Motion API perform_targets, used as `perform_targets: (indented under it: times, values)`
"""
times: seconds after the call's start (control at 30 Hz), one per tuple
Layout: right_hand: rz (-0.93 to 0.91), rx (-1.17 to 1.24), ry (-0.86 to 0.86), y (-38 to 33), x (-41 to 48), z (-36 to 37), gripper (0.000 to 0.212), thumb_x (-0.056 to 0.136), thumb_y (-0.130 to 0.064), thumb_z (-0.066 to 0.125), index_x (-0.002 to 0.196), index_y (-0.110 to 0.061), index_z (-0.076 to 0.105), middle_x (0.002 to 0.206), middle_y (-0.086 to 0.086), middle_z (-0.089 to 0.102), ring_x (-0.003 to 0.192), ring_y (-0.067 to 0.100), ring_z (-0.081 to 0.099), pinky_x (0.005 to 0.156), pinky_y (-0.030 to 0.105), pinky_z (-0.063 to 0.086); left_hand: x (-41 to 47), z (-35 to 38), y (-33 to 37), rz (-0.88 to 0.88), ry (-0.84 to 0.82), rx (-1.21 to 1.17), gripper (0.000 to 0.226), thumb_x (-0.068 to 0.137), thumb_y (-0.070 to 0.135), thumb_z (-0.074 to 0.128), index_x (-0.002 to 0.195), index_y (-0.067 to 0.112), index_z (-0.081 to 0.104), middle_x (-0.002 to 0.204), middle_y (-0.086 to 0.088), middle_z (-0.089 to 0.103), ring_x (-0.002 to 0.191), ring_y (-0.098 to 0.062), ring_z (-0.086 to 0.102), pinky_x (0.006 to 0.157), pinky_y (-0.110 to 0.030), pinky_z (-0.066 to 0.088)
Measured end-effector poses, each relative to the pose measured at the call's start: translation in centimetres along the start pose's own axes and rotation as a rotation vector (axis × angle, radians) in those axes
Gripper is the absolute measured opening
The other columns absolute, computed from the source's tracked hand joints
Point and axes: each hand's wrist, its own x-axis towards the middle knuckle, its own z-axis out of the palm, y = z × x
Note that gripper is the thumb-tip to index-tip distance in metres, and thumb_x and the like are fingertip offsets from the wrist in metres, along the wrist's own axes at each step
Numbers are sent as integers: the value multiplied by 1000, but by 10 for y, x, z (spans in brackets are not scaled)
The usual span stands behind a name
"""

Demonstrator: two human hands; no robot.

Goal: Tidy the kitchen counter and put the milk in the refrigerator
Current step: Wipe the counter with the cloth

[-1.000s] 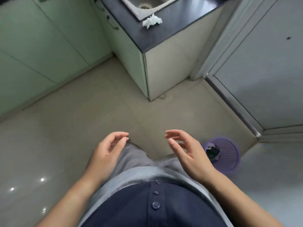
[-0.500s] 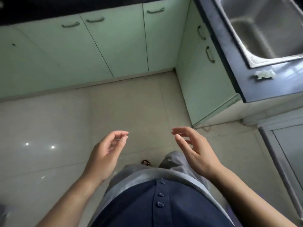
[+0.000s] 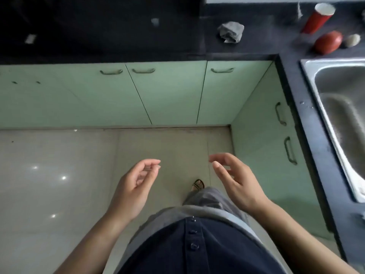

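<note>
Pale glossy floor tiles fill the left side, under a row of light green cabinet doors topped by the dark counter. The person's left hand hangs over the floor, palm turned inward, fingers loosely curled with the tips near the thumb, and holds nothing. Between the hands, lower down, a sandalled foot pokes out from grey trousers. A crumpled grey cloth lies on the counter above the corner cabinet. The right hand faces the left one, well apart from it, fingers relaxed and slightly bent, also empty. Further right the counter turns a corner and runs toward the person; near that corner stand a red paper cup, a glossy red oval thing and a small pale lump, too blurred to name. A steel sink is set into the counter at the far right.
</note>
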Motion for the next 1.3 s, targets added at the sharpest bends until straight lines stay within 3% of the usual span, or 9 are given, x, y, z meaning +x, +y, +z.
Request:
perform_targets:
  times: [0.23, 0.53, 0.73, 0.87, 0.97, 1.1, 1.2, 1.3]
  values:
    - [-35, -6, 4, -16, 126, -45, 36, 86, -45, 44, 106, -20, 61, 104, -12, 64, 95, 0, 59, 81, 13, 46, 117, 15, 43, 17, -4, -21, 33, 74, 61, 47, 96, 43, 62, 99, 13, 68, 94, -7, 64, 84, -19, 49]
    - [13, -17, 85, -15, 258, -69, 36, 89, -50, 44, 108, -24, 60, 105, -13, 63, 97, 1, 59, 85, 27, 50, 283, 23, 86, 53, -157, 64, 32, 77, 58, 47, 97, 39, 62, 98, 14, 68, 93, -3, 62, 79, -12, 45]
    - [-2, 7, 265, -44, 369, -115, 30, 91, -43, 47, 108, -22, 60, 105, -12, 63, 98, 2, 58, 85, 21, 48, 424, 23, 140, 164, -289, 211, 16, 91, 39, 52, 104, 33, 61, 101, 17, 63, 96, 5, 56, 81, -11, 43]
    - [48, -65, 320, -38, 432, -142, 27, 91, -37, 50, 110, -19, 59, 106, -9, 61, 94, 4, 57, 87, 27, 47, 502, 32, 153, 206, -350, 371, 18, 91, 29, 54, 107, 26, 61, 105, 12, 60, 97, 0, 55, 77, -5, 37]
    - [80, -116, 310, -24, 472, -161, 32, 91, -39, 49, 113, -17, 58, 110, -5, 59, 98, 9, 55, 87, 29, 47, 544, 48, 151, 225, -389, 564, 25, 90, 34, 54, 112, 24, 59, 113, 8, 57, 105, -9, 53, 83, -18, 42]
    - [51, -232, 233, -9, 516, -183, 33, 90, -36, 52, 116, -16, 55, 118, 0, 54, 108, 17, 52, 85, 22, 38, 575, 73, 154, 268, -418, 848, 47, 86, 49, 48, 124, 23, 52, 131, 5, 50, 117, -19, 49, 93, -40, 46]
    - [7, -308, 186, 3, 545, -195, 36, 90, -37, 54, 119, -16, 55, 127, 5, 50, 117, 25, 46, 94, 30, 36, 587, 92, 160, 242, -339, 895, 46, 89, 43, 51, 130, 22, 48, 137, 3, 45, 122, -22, 44, 96, -41, 43]
    - [-17, -425, 118, 17, 574, -202, 38, 90, -42, 51, 124, -25, 53, 137, 1, 41, 128, 24, 32, 102, 42, 34, 598, 109, 158, 214, -262, 981, 54, 89, 44, 49, 138, 24, 37, 147, 0, 34, 132, -23, 34, 100, -40, 41]
